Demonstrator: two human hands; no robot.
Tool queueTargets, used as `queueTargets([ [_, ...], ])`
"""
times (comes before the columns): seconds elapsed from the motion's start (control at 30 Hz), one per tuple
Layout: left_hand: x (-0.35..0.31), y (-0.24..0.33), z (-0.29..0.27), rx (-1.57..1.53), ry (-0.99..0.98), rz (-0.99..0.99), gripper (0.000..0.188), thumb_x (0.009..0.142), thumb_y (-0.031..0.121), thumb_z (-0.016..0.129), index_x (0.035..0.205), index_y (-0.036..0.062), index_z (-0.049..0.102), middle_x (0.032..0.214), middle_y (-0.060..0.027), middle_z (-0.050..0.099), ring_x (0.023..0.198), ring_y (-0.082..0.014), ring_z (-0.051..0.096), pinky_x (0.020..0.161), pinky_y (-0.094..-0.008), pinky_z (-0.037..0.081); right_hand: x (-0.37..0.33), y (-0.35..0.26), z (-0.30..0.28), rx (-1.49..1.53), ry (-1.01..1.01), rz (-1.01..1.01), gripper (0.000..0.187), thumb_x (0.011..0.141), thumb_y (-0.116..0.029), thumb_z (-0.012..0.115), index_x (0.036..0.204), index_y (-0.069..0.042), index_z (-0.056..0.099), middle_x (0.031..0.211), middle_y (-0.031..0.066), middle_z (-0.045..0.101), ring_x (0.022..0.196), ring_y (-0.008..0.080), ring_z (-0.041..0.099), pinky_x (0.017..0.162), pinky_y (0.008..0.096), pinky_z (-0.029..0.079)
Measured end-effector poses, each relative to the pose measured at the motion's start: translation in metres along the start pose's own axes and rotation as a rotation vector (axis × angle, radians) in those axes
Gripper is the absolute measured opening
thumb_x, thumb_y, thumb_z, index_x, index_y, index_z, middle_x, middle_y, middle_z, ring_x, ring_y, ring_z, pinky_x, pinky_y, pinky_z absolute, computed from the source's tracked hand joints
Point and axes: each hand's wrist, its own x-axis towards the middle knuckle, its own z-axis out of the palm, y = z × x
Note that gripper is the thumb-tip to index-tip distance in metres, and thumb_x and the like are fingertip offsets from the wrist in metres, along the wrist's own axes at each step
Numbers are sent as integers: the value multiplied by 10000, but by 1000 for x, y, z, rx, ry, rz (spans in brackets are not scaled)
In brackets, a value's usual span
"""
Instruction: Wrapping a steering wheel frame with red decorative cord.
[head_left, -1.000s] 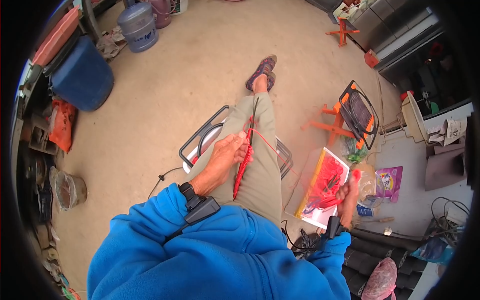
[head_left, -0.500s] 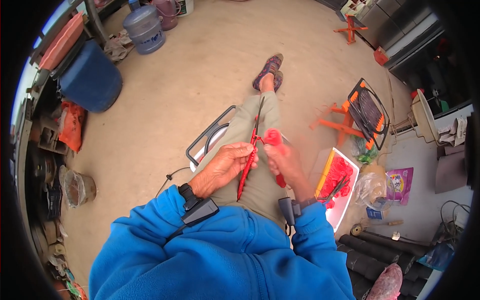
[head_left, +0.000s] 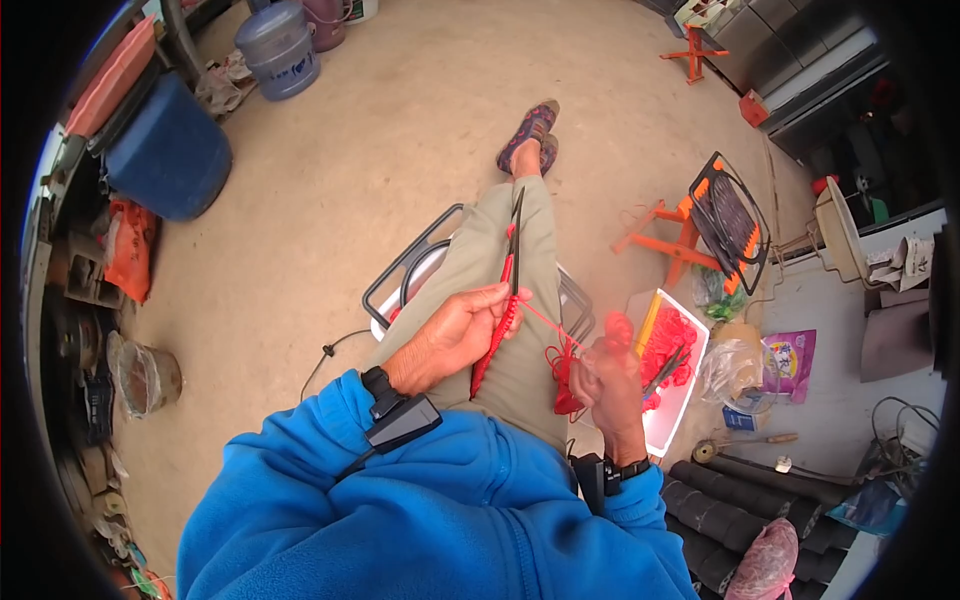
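My left hand (head_left: 463,332) is closed over my lap, thumb and fingers pinching a thin dark rod wound with red cord (head_left: 488,362). The rod's dark pointed end reaches toward my feet. A taut red cord (head_left: 545,318) runs from the winding to my right hand (head_left: 612,385), which is closed on it. At the top of that hand is a blurred red lump (head_left: 618,328); whether it is a ball of cord I cannot make out. Beside my right hand, a loose red cord bundle (head_left: 566,385) lies against my thigh.
To my right stands a white tray (head_left: 682,418) with red pieces, dark scissors (head_left: 667,370) and a yellow strip (head_left: 649,320). An orange-legged folding stool (head_left: 690,235) is beyond it. Black rolls (head_left: 715,505) lie at the lower right. A blue barrel (head_left: 168,150) stands at the far left.
My right hand has moved right and toward me, away from the rod, drawing the red cord out straight. My left hand stays nearly in place, still pinching the wound rod.
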Motion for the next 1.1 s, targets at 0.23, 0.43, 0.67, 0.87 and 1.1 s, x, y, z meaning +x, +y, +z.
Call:
queueTargets([
  [0.23,4,-6,-4,-67,67,-18,86,885,99,537,876,22,498,773,-85,506,745,-219,483,695,-302,382,0,2,-7,50,-33,-100,245,843,-57,517,638,-103,391,485,-24,301,352,98,273,335,259,219],
  [0.43,0,0,-16,-75,-15,-43,74,884,95,545,888,27,515,797,-90,533,772,-222,511,747,-313,409,39,26,-42,13,-51,259,142,816,-113,569,712,-43,502,506,2,387,406,102,355,385,244,265],
  [0.67,2,41,1,594,310,428,227,873,96,601,1079,7,573,987,-68,601,968,-144,554,872,-307,447,101,-9,-7,-1171,64,-589,551,761,-117,638,1283,-44,480,661,134,589,554,264,575,546,392,443],
  [0.87,19,62,27,1190,195,661,326,863,125,638,1157,1,576,928,-31,624,858,-113,579,773,-272,479,117,-28,58,-1402,-160,-601,702,730,-101,647,1377,-67,375,746,187,602,680,345,606,613,426,462],
  [1.1,7,47,-22,623,546,444,187,904,101,592,1042,-25,587,797,-58,621,662,-119,593,572,-261,507,112,22,16,-965,67,-850,388,735,-26,664,1117,-42,597,818,99,594,713,253,586,643,359,472],
])
